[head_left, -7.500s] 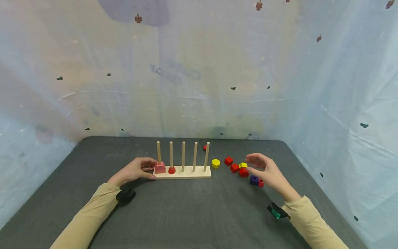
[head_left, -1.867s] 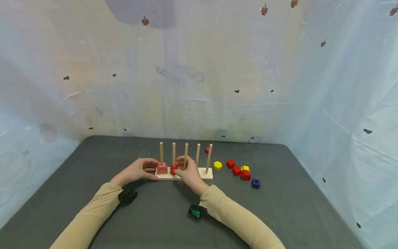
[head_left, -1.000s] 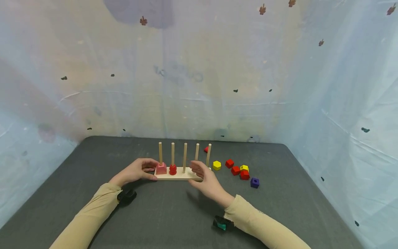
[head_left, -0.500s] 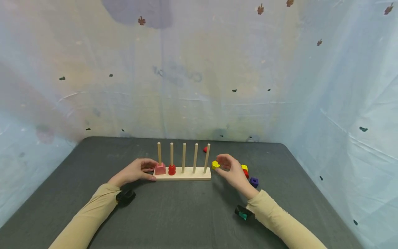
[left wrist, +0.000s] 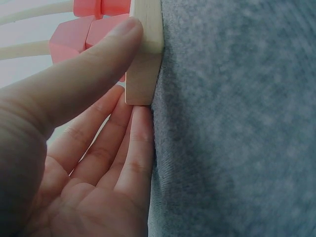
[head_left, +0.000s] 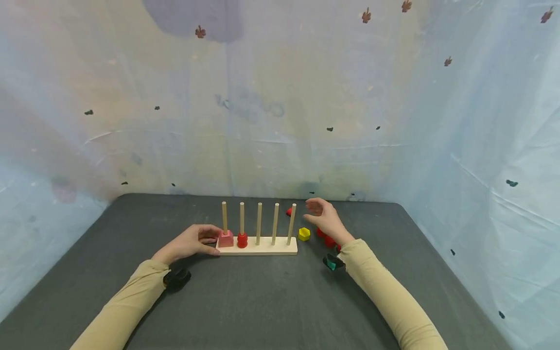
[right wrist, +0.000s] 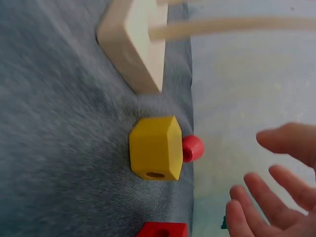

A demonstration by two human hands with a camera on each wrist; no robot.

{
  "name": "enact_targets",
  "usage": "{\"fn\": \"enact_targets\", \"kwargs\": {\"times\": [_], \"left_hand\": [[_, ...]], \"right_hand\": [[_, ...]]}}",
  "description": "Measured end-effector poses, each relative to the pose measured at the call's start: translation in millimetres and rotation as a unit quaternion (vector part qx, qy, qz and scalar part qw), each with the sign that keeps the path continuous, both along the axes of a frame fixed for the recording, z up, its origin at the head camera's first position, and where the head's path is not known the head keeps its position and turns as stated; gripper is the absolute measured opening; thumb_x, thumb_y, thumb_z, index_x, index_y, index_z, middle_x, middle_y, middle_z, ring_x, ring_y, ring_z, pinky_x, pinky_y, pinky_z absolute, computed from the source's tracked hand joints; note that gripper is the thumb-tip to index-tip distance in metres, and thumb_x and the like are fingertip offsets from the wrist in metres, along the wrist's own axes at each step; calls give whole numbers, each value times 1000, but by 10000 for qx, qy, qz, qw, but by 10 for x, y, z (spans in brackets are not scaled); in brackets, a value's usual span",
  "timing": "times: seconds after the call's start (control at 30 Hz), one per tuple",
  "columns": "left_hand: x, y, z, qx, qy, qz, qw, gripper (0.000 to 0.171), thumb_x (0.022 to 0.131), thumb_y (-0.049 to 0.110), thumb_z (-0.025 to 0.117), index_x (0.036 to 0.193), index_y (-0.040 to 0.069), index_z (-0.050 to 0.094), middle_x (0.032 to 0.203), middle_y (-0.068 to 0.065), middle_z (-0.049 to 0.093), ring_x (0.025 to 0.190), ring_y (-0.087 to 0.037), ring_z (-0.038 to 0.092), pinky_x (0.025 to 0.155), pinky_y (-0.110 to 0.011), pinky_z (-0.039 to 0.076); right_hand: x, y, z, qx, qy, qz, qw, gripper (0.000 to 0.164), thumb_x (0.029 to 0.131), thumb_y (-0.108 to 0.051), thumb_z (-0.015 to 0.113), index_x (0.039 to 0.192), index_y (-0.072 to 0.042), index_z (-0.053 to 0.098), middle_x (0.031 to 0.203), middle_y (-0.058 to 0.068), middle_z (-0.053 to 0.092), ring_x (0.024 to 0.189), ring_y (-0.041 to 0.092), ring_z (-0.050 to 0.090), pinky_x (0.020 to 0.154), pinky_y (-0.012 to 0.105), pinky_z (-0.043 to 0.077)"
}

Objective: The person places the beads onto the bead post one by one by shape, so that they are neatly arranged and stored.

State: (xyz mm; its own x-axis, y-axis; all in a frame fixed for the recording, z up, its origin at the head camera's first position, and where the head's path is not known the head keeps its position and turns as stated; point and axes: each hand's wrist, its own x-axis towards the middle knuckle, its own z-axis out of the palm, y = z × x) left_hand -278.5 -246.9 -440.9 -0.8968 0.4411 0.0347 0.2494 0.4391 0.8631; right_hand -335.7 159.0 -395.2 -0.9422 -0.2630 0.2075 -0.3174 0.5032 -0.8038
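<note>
At the left end of a wooden peg board [head_left: 271,250] with several upright pegs, my left hand [head_left: 192,240] holds the base between thumb and fingers. In the left wrist view its thumb [left wrist: 98,59] lies on one side and fingertips touch the end. The first peg carries a pinkish-red block [head_left: 225,239]; the second carries stacked red pieces [head_left: 242,240]. My right hand [head_left: 325,218] hovers right of the board, fingers parted, holding nothing. Nearest it are a yellow hexagonal block [head_left: 304,234] and, farther back, a small red rounded piece [head_left: 289,212], partly behind the last peg.
Red blocks [head_left: 329,241] lie partly hidden under the right wrist. One red block [right wrist: 163,229] shows at the bottom of the right wrist view. The dark cloth-covered table [head_left: 253,301] ends at a hanging patterned sheet [head_left: 262,160] behind.
Another red piece has been put on the second peg. My right hand has since moved right, past the yellow block, then farther back, empty. My left hand stays on the board's end.
</note>
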Motion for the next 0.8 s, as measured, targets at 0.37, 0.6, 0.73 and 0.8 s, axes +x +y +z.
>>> {"fn": "enact_targets", "kwargs": {"times": [0.37,0.6,0.73,0.8], "left_hand": [[-15,-18,-34,-24,101,-30,9999,60,76,20,82,127,0,57,124,-17,57,115,-32,55,97,-37,50],[-12,-16,-39,-22,-14,20,10000,61,76,19,82,128,2,56,127,-16,56,117,-31,54,97,-35,49],[-17,-4,-41,-46,-38,52,10000,61,75,21,83,128,4,57,126,-14,57,117,-30,54,98,-34,49],[-23,-6,-35,-63,-45,76,9999,61,75,21,83,127,4,57,126,-14,57,117,-30,54,98,-34,49]], "right_hand": [[-360,-116,-53,524,-828,942,9907,54,89,-5,68,139,-5,47,138,16,47,122,38,48,96,47,49],[-434,-196,-36,884,-904,1352,9827,58,89,-3,67,141,-1,43,142,18,42,125,39,46,94,47,50],[-464,-229,-65,986,-858,1578,9788,56,90,-1,65,141,0,43,144,19,39,127,37,45,97,46,49],[-514,-235,-113,1067,-781,1635,9776,54,90,0,65,140,1,44,142,19,41,125,35,47,96,44,50]]}}
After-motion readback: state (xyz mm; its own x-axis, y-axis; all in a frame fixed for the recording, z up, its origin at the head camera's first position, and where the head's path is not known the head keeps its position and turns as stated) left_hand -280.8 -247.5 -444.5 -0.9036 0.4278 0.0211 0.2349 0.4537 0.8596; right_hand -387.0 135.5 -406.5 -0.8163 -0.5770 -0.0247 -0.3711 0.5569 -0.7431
